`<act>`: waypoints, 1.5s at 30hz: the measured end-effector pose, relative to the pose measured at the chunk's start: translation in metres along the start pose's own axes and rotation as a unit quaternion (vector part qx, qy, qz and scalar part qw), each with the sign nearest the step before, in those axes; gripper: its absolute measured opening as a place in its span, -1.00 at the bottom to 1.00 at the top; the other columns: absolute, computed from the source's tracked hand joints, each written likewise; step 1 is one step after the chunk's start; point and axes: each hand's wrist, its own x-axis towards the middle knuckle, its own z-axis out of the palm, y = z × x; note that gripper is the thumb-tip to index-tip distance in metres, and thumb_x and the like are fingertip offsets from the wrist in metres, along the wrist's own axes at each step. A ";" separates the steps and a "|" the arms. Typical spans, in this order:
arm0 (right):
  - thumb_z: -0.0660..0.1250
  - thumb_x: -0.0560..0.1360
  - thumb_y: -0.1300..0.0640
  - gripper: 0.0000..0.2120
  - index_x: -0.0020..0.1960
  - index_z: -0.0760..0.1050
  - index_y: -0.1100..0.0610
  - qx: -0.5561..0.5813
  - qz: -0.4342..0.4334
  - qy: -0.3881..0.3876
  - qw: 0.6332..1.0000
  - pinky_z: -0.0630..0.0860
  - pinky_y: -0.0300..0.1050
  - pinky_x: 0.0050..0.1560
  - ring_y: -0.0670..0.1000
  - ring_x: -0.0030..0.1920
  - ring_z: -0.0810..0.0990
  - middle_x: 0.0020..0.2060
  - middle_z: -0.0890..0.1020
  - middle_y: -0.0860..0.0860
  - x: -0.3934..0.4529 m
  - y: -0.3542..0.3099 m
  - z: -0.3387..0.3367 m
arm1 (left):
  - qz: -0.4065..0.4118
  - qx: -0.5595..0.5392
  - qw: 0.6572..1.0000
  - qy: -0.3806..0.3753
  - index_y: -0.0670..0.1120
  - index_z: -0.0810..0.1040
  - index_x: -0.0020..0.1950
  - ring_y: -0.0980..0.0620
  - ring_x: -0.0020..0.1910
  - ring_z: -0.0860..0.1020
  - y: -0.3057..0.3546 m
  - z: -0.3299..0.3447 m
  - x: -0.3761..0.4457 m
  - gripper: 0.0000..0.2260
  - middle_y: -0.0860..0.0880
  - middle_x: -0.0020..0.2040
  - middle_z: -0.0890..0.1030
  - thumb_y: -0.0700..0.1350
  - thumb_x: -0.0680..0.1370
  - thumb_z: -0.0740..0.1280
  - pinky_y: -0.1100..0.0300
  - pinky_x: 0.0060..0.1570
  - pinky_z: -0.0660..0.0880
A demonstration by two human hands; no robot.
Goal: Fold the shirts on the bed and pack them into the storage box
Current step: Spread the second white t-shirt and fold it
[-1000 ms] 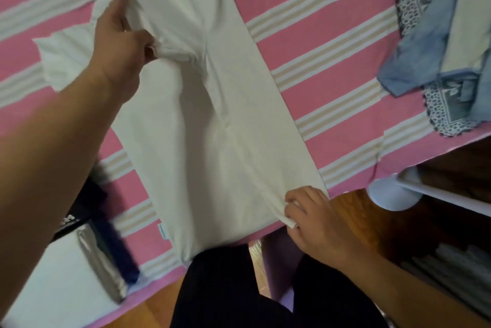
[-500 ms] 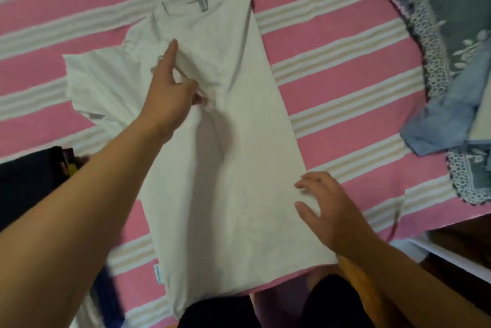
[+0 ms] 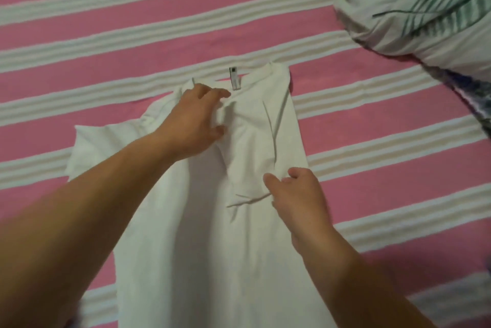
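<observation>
The bed [image 3: 132,22] fills the view, covered with a sheet of pink and pale stripes. At the far right corner lies a pillow [image 3: 414,3], well apart from the work. No storage box is in view.

The shirt [image 3: 212,248], white, lies flat on the sheet in the middle, collar away from the person. Its right side is already folded over the body and makes a straight edge. Its left sleeve [image 3: 103,147] sticks out flat to the left, not yet folded.

The left hand [image 3: 194,120] rests on the upper part of the shirt, just below the collar. Its fingers are curled and seem to pinch a ridge of cloth. The right hand [image 3: 295,200] lies lower, at the folded right edge. Its fingers are loosely bent on the cloth, and I cannot tell if they grip it.

Between the hands run several creases [image 3: 247,200]. A small label [image 3: 234,78] hangs at the collar.

The risks, as I judge them: if the left hand pulls the bunched cloth, it may drag the folded right side open. If the creases are not smoothed first, they will be pressed into the next fold. The thin cloth slides easily on the sheet, so a fast move may skew the whole shirt.
</observation>
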 end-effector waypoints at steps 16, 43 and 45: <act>0.30 0.57 0.03 -0.75 -0.23 0.36 0.08 -0.129 -0.059 0.014 0.990 0.38 -0.07 -0.31 0.00 -0.35 0.42 -0.34 0.47 -0.03 0.013 -0.003 0.006 | -0.260 -0.158 0.947 -0.101 -0.10 0.66 -0.03 -0.10 -0.25 0.67 0.006 -0.015 0.024 -0.83 -0.07 -0.15 0.69 0.01 0.57 0.44 0.19 -0.24 0.50; 0.33 0.60 -0.04 -0.84 -0.10 0.49 0.01 -0.104 -0.087 0.103 0.985 0.32 -0.19 -0.32 -0.09 -0.28 0.50 -0.29 0.55 -0.11 0.009 0.003 -0.028 | -0.009 -0.020 0.997 0.071 0.13 0.58 0.22 -0.12 0.29 0.41 0.080 0.020 0.054 -0.80 0.00 0.22 0.52 0.07 0.60 0.37 -0.07 0.26 0.34; 0.32 0.60 -0.07 -0.83 -0.06 0.50 0.01 -0.156 -0.090 0.119 0.976 0.35 -0.12 -0.25 -0.02 -0.23 0.53 -0.26 0.57 -0.10 0.016 0.008 -0.028 | -0.006 0.050 0.991 0.126 0.03 0.49 0.38 -0.12 0.36 0.36 0.079 0.040 0.040 -0.69 -0.07 0.35 0.46 0.01 0.65 0.32 -0.06 0.33 0.30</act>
